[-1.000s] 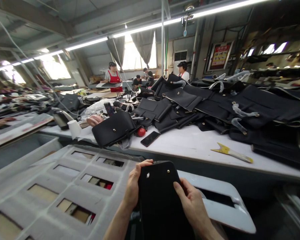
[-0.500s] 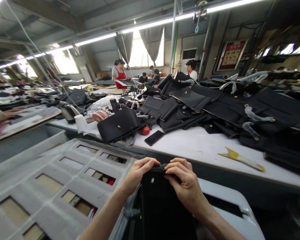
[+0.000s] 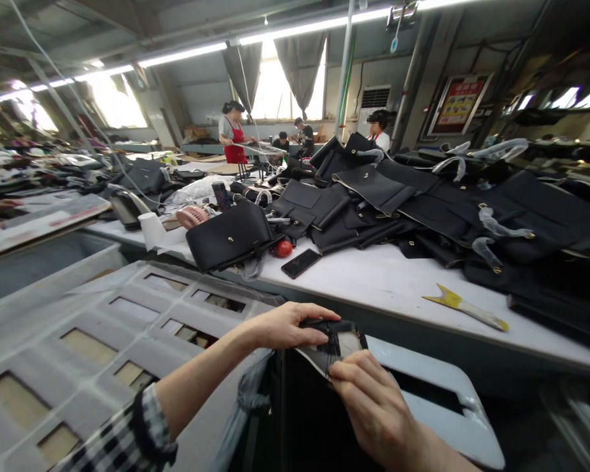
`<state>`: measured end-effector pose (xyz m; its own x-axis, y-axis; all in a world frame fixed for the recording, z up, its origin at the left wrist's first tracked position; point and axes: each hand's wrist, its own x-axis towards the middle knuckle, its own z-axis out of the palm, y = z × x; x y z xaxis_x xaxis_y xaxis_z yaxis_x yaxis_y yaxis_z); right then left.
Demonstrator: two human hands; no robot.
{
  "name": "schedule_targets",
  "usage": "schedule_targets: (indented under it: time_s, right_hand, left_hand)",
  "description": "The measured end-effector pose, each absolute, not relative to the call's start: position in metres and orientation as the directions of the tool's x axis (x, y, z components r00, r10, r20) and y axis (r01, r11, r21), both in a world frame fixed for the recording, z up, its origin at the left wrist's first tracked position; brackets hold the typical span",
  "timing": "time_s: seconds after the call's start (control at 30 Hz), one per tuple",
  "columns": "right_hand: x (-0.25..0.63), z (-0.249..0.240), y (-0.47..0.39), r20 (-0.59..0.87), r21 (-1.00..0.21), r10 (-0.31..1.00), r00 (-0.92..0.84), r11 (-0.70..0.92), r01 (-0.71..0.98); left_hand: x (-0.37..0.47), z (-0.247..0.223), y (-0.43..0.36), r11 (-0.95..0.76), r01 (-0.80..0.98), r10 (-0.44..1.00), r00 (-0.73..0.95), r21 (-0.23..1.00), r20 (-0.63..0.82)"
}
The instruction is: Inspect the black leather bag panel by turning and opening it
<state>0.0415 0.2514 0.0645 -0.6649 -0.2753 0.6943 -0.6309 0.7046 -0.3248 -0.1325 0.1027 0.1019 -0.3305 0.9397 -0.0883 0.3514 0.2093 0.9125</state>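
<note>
Below the white tabletop (image 3: 383, 282), my left hand (image 3: 288, 326) and right hand (image 3: 373, 400) pinch the upright black bag panel's (image 3: 319, 406) top edge, fingers closed on it.

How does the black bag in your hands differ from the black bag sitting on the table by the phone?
The bag in hand stands upright and is pulled open at the top by the left hand and right hand; the bag on the table lies tilted, untouched, with its flap shut. The table bag shows a gold stud on its front; none shows on the held one. Both are black.
</note>
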Motion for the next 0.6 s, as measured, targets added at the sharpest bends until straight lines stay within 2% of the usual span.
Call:
schedule_targets:
  time_s: [0.13,0.23,0.43,0.6]
  right_hand:
    - [0.028,0.079,0.255,0.569,-0.429,-0.149,-0.809,0.786,-0.446]
    - [0.019,0.08,0.254,0.541,-0.402,-0.109,-0.834,0.838,-0.37]
    - [0.026,0.059,0.248,0.707,-0.201,-0.203,-0.678,0.861,-0.468]
    - [0.048,0.062,0.253,0.69,-0.104,-0.405,-0.6,0.765,-0.636]
  left_hand:
    - [-0.131,0.102,0.105,0.165,0.394,0.952,-0.305,0.904,-0.041]
    - [-0.133,0.1,0.106,0.124,0.398,0.963,-0.267,0.909,-0.014]
    - [-0.133,0.095,0.106,0.134,0.501,0.966,-0.258,0.855,-0.001]
    - [-0.128,0.092,0.103,0.071,0.611,0.974,-0.212,0.788,0.078]
